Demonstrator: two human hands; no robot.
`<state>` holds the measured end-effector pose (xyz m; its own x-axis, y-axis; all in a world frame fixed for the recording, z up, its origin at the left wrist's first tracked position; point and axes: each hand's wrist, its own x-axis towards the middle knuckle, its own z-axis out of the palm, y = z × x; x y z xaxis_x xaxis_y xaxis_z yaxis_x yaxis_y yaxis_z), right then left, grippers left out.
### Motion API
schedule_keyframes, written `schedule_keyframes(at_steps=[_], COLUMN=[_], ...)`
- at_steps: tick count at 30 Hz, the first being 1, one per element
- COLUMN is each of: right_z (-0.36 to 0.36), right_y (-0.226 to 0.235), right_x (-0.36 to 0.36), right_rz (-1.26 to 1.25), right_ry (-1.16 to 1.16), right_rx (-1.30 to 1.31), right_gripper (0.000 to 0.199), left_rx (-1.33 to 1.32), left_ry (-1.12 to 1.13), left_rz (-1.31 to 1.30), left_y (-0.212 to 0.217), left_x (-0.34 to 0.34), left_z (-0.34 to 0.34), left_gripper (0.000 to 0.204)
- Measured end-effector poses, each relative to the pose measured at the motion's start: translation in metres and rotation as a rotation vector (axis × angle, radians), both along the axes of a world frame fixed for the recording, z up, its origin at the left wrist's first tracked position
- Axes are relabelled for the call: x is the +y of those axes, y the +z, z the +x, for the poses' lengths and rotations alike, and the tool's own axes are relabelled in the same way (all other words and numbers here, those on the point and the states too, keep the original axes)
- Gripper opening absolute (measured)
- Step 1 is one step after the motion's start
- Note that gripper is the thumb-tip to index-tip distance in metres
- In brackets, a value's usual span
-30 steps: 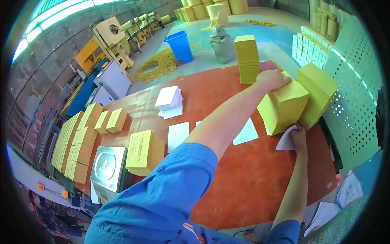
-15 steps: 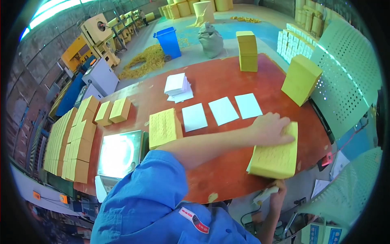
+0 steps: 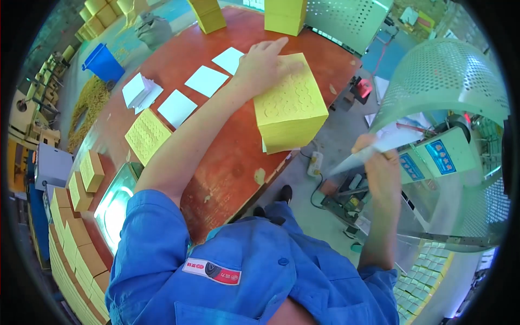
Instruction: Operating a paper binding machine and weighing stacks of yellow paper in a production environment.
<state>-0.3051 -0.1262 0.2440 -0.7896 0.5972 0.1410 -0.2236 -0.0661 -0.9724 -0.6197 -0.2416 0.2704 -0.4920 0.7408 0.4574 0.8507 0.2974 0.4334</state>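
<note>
My left hand lies with fingers stretched out on the far left edge of a tall stack of yellow embossed paper. This stack stands at the right edge of the red table, with a sliver of white under its base. Off the table's right side, my right hand is closed on a white sheet, blurred by motion. Three white sheets lie in a row beyond my left forearm: a near one, a middle one and a far one.
Another yellow stack and a bright scale sit left of my arm. A pile of white sheets lies farther back. Yellow blocks line the left edge. A perforated metal drum stands at right. A power strip is on the floor.
My view has swung to the right and down. My right hand has risen from beside the table edge, bringing up the white sheet. My left hand stays on the yellow stack.
</note>
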Motion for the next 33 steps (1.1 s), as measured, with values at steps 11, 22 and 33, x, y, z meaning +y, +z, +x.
schedule_keyframes(at_steps=[11,22,33], right_z=[-0.108,-0.125,-0.067], right_y=[0.088,0.074,0.030], right_x=[-0.030,-0.038,0.012], right_rz=[0.234,0.309,0.358], right_ry=[0.084,0.018,-0.208], right_rx=[-0.240,-0.392,-0.136], right_gripper=[0.069,0.075,0.038], left_rx=[-0.673,-0.042,0.200], left_ry=[-0.031,-0.087,-0.144], left_rz=[0.613,0.150,-0.088], left_y=[0.030,0.022,-0.003], left_x=[-0.084,-0.054,-0.031], left_z=[0.017,0.043,0.027], left_gripper=[0.043,0.038,0.038])
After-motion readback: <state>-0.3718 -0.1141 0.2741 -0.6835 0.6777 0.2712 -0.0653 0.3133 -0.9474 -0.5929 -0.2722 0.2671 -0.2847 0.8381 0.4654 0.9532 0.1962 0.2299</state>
